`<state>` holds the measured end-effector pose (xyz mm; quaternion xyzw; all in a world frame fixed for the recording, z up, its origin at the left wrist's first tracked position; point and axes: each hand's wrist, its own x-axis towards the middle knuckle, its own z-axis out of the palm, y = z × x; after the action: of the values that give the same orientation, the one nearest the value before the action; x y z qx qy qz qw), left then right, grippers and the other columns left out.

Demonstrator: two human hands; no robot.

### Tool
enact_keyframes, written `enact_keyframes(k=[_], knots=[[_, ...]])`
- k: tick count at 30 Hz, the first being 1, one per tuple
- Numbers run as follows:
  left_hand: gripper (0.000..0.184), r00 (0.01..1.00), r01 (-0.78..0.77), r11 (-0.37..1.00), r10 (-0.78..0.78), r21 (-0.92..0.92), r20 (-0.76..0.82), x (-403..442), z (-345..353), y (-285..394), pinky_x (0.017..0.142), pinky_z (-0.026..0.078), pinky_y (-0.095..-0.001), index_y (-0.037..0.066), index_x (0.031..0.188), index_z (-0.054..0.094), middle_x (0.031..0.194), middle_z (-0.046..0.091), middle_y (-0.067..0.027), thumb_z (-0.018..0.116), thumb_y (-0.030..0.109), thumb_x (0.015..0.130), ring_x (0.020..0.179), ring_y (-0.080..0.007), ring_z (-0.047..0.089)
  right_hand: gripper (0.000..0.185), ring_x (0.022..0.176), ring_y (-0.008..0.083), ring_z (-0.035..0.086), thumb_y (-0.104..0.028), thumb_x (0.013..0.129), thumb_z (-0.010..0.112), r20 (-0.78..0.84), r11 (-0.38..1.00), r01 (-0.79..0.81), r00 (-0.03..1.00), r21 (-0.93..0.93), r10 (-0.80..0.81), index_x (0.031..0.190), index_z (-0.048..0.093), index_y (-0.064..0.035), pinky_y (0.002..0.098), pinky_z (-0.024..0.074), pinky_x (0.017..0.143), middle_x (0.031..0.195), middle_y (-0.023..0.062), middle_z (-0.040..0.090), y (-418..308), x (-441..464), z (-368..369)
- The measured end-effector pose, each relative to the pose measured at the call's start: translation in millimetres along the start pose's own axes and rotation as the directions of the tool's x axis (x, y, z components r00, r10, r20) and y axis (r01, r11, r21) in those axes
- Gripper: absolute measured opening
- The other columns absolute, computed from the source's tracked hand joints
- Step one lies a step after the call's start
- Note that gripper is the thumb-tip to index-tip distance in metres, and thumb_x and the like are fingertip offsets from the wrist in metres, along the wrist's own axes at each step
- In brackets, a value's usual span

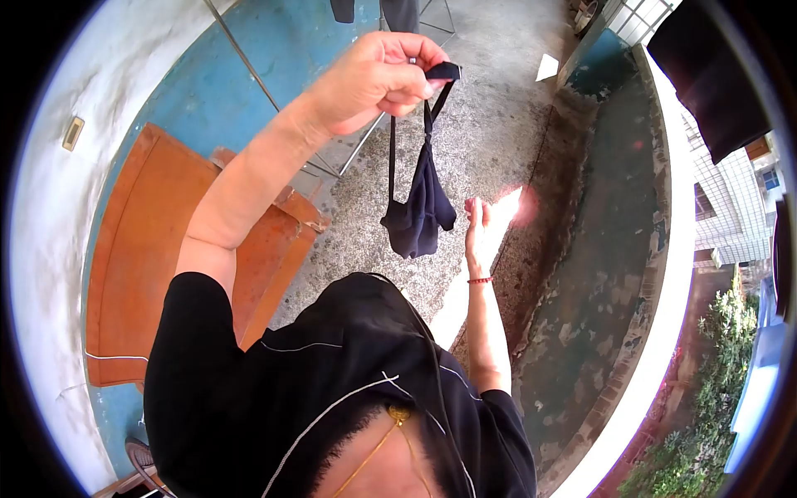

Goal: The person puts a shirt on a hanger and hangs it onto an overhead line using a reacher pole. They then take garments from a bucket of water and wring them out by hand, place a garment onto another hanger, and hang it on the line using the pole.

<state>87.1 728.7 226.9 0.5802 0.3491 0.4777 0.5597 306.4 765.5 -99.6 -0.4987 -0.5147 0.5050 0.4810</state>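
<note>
My left hand (386, 83) is raised in front of me, its thumb and fingers pinched on the strap of a black strappy garment (422, 207). The garment hangs below that hand, its cloth bunched and folded, so its exact kind is unclear. One thin strap drops straight down on its left side, and another twists near the top. Lower and to the right, my right hand (477, 235) is beside the hanging cloth and apart from it. Its fingers extend upward, seen partly edge-on, and nothing shows in them. A red bead bracelet (481, 280) circles that wrist.
An orange-brown wooden board or furniture piece (158, 257) stands to the left by the blue-and-white wall (50, 191). Thin metal poles (353, 153) rise from the speckled floor (349, 224). A low balcony wall (594, 249) runs along the right, with dark cloth (706, 75) hanging above.
</note>
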Motion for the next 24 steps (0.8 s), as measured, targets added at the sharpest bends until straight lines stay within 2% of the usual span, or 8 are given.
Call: enact_keyframes(k=[3, 6, 9, 15, 19, 21, 23, 24], knots=[[0.021, 0.999, -0.014, 1.000, 0.014, -0.002, -0.052, 12, -4, 11, 0.045, 0.025, -0.0170, -0.003, 0.095, 0.052, 0.080, 0.051, -0.0011, 0.052, -0.001, 0.074, 0.049, -0.0015, 0.028, 0.044, 0.079, 0.0187, 0.057, -0.038, 0.086, 0.052, 0.163, 0.938, -0.125, 0.969, -0.324, 0.186, 0.097, 0.060, 0.0034, 0.0299, 0.0437, 0.072, 0.082, 0.0125, 0.063, -73, -28, 4], [0.022, 0.997, -0.044, 0.999, 0.042, -0.030, -0.067, 22, -14, 13, 0.045, 0.026, -0.0171, -0.003, 0.096, 0.052, 0.082, 0.050, -0.0022, 0.052, -0.002, 0.074, 0.050, -0.0016, 0.029, 0.033, 0.072, 0.0147, 0.056, -0.032, 0.081, 0.062, 0.244, 0.900, -0.428, 0.885, 0.087, 0.398, 0.092, 0.060, -0.0008, 0.0289, 0.0459, 0.068, 0.079, 0.0042, 0.061, -11, -4, 33], [0.021, 0.990, -0.019, 1.000, 0.020, 0.012, -0.142, 28, -44, 7, 0.045, 0.026, -0.0170, -0.003, 0.095, 0.052, 0.082, 0.050, -0.0019, 0.052, -0.003, 0.074, 0.050, -0.0015, 0.029, 0.025, 0.067, 0.0101, 0.054, -0.026, 0.081, 0.063, 0.296, 0.870, -0.362, 0.917, 0.334, 0.267, 0.089, 0.061, -0.0028, 0.0243, 0.0454, 0.061, 0.079, 0.0025, 0.061, -15, 39, 33], [0.013, 0.901, 0.069, 0.997, -0.047, 0.036, -0.431, 37, -165, -40, 0.041, 0.024, -0.0162, -0.002, 0.088, 0.055, 0.070, 0.049, 0.0007, 0.051, -0.004, 0.076, 0.047, -0.0011, 0.032, 0.023, 0.056, 0.0045, 0.045, -0.019, 0.085, 0.058, 0.179, 0.993, 0.065, 0.983, -0.098, -0.046, 0.074, 0.061, 0.0006, 0.0204, 0.0368, 0.052, 0.066, -0.0022, 0.057, -152, 137, 9], [0.018, 0.820, 0.291, 0.956, -0.236, 0.025, -0.522, 53, -253, -105, 0.045, 0.030, -0.0165, -0.002, 0.094, 0.055, 0.074, 0.052, 0.0005, 0.054, 0.003, 0.077, 0.051, -0.0030, 0.038, 0.021, 0.054, 0.0067, 0.051, -0.016, 0.086, 0.056, 0.343, 0.970, -0.113, 0.939, 0.217, 0.033, 0.080, 0.059, 0.0045, 0.0214, 0.0409, 0.049, 0.069, 0.0032, 0.059, -220, 178, 46], [0.031, 0.742, 0.421, 0.846, -0.114, 0.327, -0.660, 76, -267, -148, 0.061, 0.046, -0.0280, -0.004, 0.101, 0.055, 0.090, 0.058, -0.0107, 0.058, 0.008, 0.073, 0.070, -0.0175, 0.055, 0.019, 0.051, 0.0078, 0.049, -0.014, 0.085, 0.057, 0.368, 0.939, -0.169, 0.928, 0.301, 0.049, 0.074, 0.057, 0.0016, 0.0223, 0.0391, 0.047, 0.066, 0.0023, 0.057, -238, 201, 67], [0.040, 0.785, 0.371, 0.326, 0.390, 0.869, -0.482, 101, -247, -165, 0.086, 0.041, -0.0414, 0.001, 0.105, 0.056, 0.110, 0.052, -0.0185, 0.062, 0.015, 0.068, 0.095, -0.0355, 0.052, 0.015, 0.051, 0.0107, 0.046, -0.010, 0.083, 0.057, 0.340, 0.926, -0.233, 0.932, 0.297, 0.126, 0.070, 0.051, -0.0044, 0.0246, 0.0353, 0.047, 0.063, 0.0017, 0.050, -254, 221, 82], [0.034, 0.806, 0.242, 0.433, 0.409, 0.868, -0.428, 117, -222, -156, 0.081, 0.044, -0.0375, 0.001, 0.101, 0.056, 0.108, 0.052, -0.0169, 0.062, 0.014, 0.070, 0.095, -0.0308, 0.053, 0.013, 0.053, 0.0118, 0.046, -0.008, 0.082, 0.056, 0.289, 0.890, -0.244, 0.948, 0.384, 0.135, 0.071, 0.050, -0.0047, 0.0254, 0.0361, 0.050, 0.064, 0.0027, 0.050, -265, 222, 96]])
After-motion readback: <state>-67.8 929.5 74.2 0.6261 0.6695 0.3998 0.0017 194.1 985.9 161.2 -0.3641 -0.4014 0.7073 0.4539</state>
